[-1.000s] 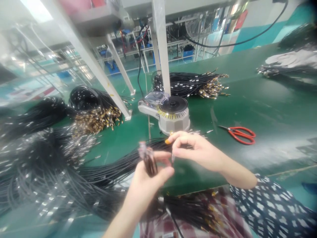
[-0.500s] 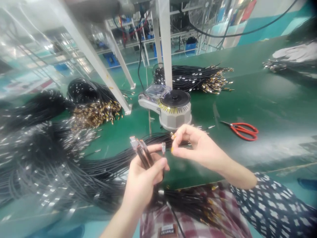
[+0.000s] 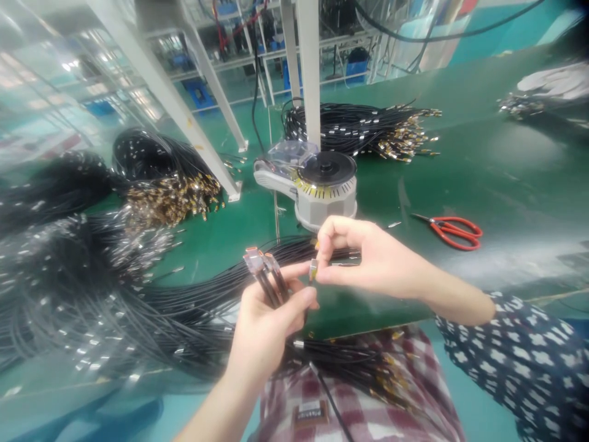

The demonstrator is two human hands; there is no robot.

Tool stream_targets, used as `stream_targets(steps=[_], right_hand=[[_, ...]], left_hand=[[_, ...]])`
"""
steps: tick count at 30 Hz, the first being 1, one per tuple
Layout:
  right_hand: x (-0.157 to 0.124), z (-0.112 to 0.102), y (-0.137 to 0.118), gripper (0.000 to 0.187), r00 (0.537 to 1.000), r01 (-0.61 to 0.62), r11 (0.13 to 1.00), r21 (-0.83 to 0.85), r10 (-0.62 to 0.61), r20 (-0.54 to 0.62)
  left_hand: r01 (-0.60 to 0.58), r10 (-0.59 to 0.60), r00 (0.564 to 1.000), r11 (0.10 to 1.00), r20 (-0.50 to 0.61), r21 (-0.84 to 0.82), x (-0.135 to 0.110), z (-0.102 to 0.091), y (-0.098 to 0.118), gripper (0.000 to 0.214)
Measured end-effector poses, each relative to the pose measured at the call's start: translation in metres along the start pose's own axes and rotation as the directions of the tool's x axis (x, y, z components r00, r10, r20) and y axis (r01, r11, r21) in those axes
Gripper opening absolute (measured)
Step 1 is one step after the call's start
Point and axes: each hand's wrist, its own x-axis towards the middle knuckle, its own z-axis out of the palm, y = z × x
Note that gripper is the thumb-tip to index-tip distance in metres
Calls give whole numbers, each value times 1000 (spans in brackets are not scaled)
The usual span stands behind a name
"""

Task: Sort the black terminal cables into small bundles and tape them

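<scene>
My left hand (image 3: 271, 316) is closed around several black cables (image 3: 271, 285) whose metal-tipped connectors point up. One more connector (image 3: 313, 269) sticks up by itself beyond my left fingertips, next to my right hand. My right hand (image 3: 356, 252) is closed in a pinch beside that connector. Bits of yellow show at its thumb and fingertips; what exactly they are is too small to make out. A bundle of black cables (image 3: 350, 362) with yellowish ends lies across my lap under the hands.
A round tape dispenser (image 3: 326, 196) stands on the green table (image 3: 460, 166) just past my hands. Red-handled scissors (image 3: 455, 233) lie on the right. Cable heaps (image 3: 78, 288) cover the left side, and another cable bundle (image 3: 340, 129) lies behind the dispenser. White posts (image 3: 308, 73) rise from the table.
The gap between my right fingertips and the single connector has closed; they now meet or nearly meet. My left hand keeps its hold on the cables. The view has tilted slightly downward.
</scene>
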Motion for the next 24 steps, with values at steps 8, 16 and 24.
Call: stream_targets(steps=[8, 16, 24], right_hand=[[1, -2, -6, 19, 1000, -9, 998, -56, 10, 24], [0, 2, -7, 19, 999, -23, 993, -120, 19, -32], [-1, 8, -12, 21, 996, -83, 988, -134, 77, -50]], left_hand=[[-2, 2, 1000, 999, -6, 32, 1, -2, -1, 32], [-32, 33, 999, 998, -22, 47, -3, -2, -3, 31], [-77, 82, 992, 995, -91, 56, -9, 4, -5, 18]])
